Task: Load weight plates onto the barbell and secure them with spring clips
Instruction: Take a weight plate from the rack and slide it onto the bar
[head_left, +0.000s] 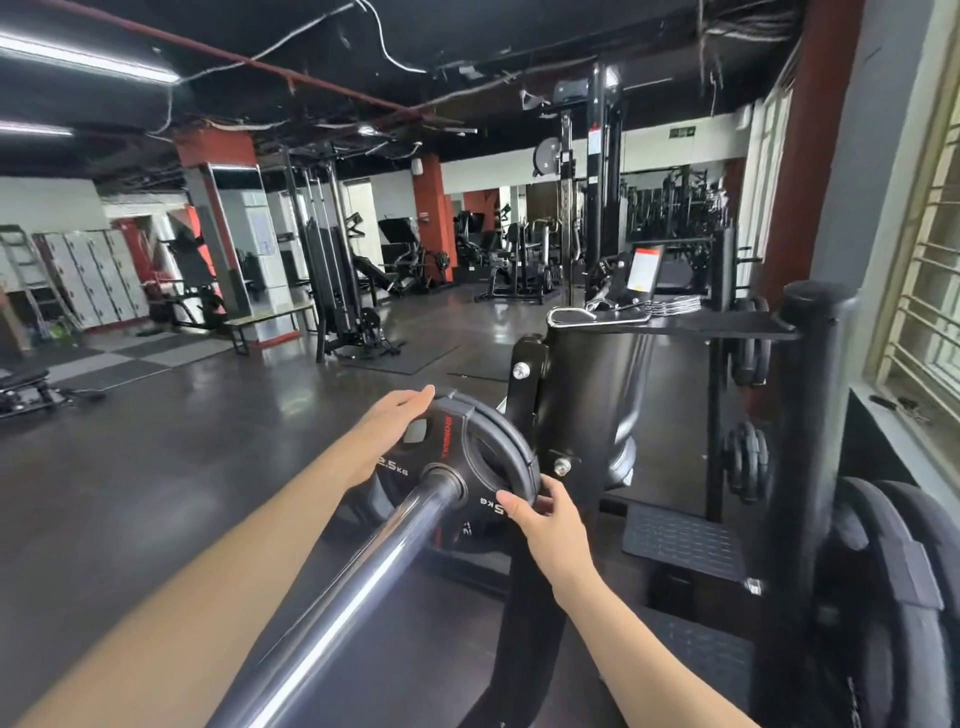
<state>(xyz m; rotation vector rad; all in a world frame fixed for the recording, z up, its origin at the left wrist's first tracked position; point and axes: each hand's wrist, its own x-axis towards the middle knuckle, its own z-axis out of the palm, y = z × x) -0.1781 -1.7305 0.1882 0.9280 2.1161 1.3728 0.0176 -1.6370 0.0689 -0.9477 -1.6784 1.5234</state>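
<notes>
- Step in hand, as judged: seating a small weight plate (467, 457) on the barbell sleeve (363, 561). The plate is already threaded on the sleeve, far along it, close to the black rack upright (524, 384) beyond.
- Left hand (387, 431): fingers straight, laid flat along the plate's upper left rim, pressing rather than gripping.
- Right hand (545, 514): thumb and fingers curled round the plate's lower right rim, clamped on it.
- Doing it well, as advice: push evenly from both rims so the plate stays square to the sleeve and does not bind; slide it home against whatever lies behind it, then fit a clip hard against its face.
- Plate: round, matt black, rubbery-looking, with grip cut-outs, red lettering and a white "2.5 KG" mark; a steel ring lines its centre hole. Whether more plates sit behind it cannot be told.
- Sleeve: smooth polished chrome cylinder, bright reflections along its length.
- Spring clips (675, 304): coiled chrome wire, lying on the black shelf (748, 327) of the rack, well apart from the plate.
- Stored plates (748, 460): dark discs hung on the rack's pegs at right.
- Floor (208, 441): dark, glossy.
</notes>
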